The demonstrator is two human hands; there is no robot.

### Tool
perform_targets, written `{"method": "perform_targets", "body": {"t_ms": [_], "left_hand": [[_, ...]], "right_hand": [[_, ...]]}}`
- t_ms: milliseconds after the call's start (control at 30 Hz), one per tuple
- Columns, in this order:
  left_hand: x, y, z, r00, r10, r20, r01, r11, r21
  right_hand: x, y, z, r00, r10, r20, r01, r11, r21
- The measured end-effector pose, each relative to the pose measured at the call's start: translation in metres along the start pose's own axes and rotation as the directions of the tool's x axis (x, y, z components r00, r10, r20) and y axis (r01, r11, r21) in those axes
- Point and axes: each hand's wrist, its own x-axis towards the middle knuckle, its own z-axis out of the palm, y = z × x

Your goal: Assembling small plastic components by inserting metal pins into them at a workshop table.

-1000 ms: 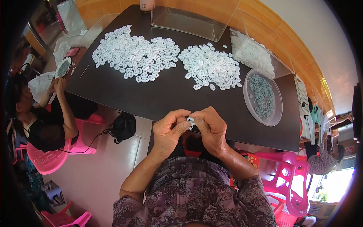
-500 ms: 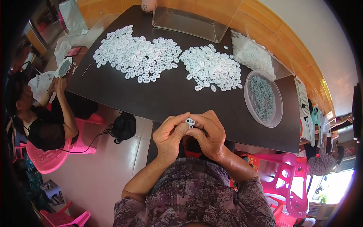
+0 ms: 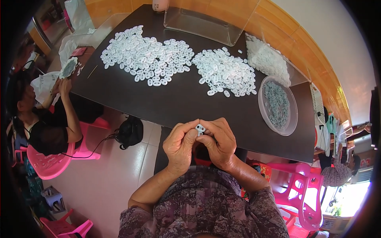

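Observation:
Pinched between the fingertips of both hands is a small pale plastic piece with two dark holes (image 3: 200, 129). It sits just past the near edge of the dark table, with part of it hidden by the thumbs. My left hand (image 3: 177, 144) grips it from the left, thumb and forefinger closed. My right hand (image 3: 219, 142) holds it from the right, its thumb pressed underneath. Beyond the hands lies a wide pile of white oval two-holed pieces (image 3: 149, 57), and a second pile of small white plastic pieces (image 3: 227, 73) is to its right.
A round clear tub (image 3: 294, 117) of small grey-green parts stands at the table's right. Clear bins (image 3: 198, 33) stand behind the piles, one holding white pieces. At left, another person's hands (image 3: 63, 85) work near a small tray. Pink stools (image 3: 303, 186) flank the table.
The held piece has tilted slightly between my fingers, and more of its lower part shows. Both hands keep their grip. The whole view has shifted a little.

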Motion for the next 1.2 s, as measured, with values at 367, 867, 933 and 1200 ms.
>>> {"method": "perform_targets", "body": {"t_ms": [367, 867, 933, 1200], "left_hand": [[-0.003, -0.003, 0.002, 0.999, 0.002, -0.044, -0.001, 1.0, 0.017], [-0.004, -0.003, -0.002, 0.998, 0.061, -0.022, -0.06, 0.997, 0.04], [-0.003, 0.0, -0.001, 0.999, 0.017, -0.032, -0.015, 0.999, 0.05], [-0.004, 0.001, 0.004, 0.998, 0.038, -0.048, -0.038, 0.999, -0.001]], "right_hand": [[-0.001, 0.0, 0.005, 0.999, -0.034, -0.028, 0.034, 0.999, -0.01], [0.0, 0.0, 0.008, 0.999, -0.003, -0.035, 0.003, 1.0, 0.005], [0.0, 0.001, 0.008, 1.0, -0.021, -0.023, 0.022, 1.0, 0.012], [-0.001, -0.005, 0.012, 0.998, -0.049, -0.03, 0.048, 0.998, -0.038]]}}
